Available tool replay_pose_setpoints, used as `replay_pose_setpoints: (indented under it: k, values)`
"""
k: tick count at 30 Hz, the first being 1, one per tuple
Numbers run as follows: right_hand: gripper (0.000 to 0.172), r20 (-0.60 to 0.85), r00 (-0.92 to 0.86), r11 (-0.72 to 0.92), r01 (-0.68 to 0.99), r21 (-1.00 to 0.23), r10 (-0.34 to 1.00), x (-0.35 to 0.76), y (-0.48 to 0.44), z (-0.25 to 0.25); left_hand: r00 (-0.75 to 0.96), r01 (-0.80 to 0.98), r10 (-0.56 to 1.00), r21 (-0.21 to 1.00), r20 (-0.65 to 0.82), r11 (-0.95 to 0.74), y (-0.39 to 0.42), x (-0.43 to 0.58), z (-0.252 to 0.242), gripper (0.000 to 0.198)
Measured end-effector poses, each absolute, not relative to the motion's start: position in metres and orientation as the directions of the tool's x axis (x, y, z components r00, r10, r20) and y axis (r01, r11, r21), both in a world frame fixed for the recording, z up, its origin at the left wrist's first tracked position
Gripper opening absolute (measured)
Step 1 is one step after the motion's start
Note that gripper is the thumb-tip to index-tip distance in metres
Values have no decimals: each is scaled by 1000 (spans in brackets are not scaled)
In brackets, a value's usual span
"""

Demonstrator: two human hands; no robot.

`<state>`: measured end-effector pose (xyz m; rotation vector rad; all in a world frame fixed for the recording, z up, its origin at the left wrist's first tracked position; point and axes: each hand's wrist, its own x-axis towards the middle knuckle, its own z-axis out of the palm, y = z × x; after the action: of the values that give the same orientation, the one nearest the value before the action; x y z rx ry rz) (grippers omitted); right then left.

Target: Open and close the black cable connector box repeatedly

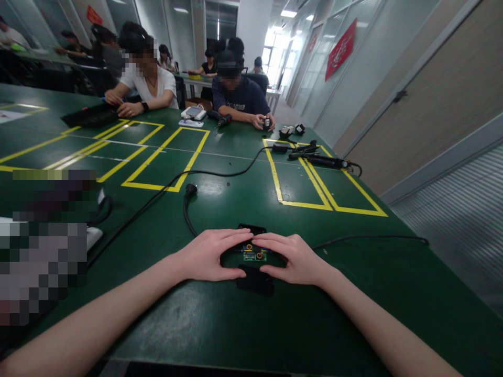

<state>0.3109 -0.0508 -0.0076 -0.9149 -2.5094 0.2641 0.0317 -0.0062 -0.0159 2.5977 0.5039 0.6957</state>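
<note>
A small green circuit board (250,257) with copper-wound coils lies on the table between my hands. One black plastic case half (255,281) is on its near side, and another black case half (252,229) shows partly behind my fingers. My left hand (210,255) rests at the board's left, thumb apart from its outstretched fingers, its thumb tip by the near case half. Opposite it, my right hand (288,259) curves in the same way. Their fingertips meet above the board. Whether they touch the board is hidden. A black cord with a plug (191,189) runs behind my left hand.
The green table (220,324) carries yellow tape rectangles. A long black cable (220,172) crosses it towards black tools (322,159) at the right. Across the table, two people work near a power drill (220,120) and a white device (194,112). Another person is close at left.
</note>
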Motion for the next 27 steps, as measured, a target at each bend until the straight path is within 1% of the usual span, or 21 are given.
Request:
replay_pose_setpoints:
  k: [2,3,8,14,16,18,20,27]
  values:
    - [51,356,-672,760,553,-342,649,311,-51,-7,808,216,429,475,403,-853,-7,31,-16,78]
    - [52,367,-667,760,544,-356,649,311,-51,-7,807,212,429,479,407,-852,-7,31,-16,76]
    - [30,412,-617,739,505,-446,670,309,-51,-12,798,237,452,483,398,-843,-7,32,-16,61]
    - [30,410,-577,706,538,-461,707,306,-51,-15,786,257,469,477,403,-841,-5,32,-18,54]
    - [25,411,-574,705,546,-453,708,305,-51,-15,782,262,474,478,404,-839,-4,31,-19,53]
    - [17,417,-588,721,547,-426,693,303,-51,-15,778,269,483,481,402,-834,-3,30,-19,53]
    - [13,417,-602,732,554,-396,681,300,-51,-14,772,278,494,486,401,-829,-1,29,-19,53]
    - [17,416,-605,732,599,-324,679,294,-48,-15,759,310,527,500,382,-809,1,26,-15,49]
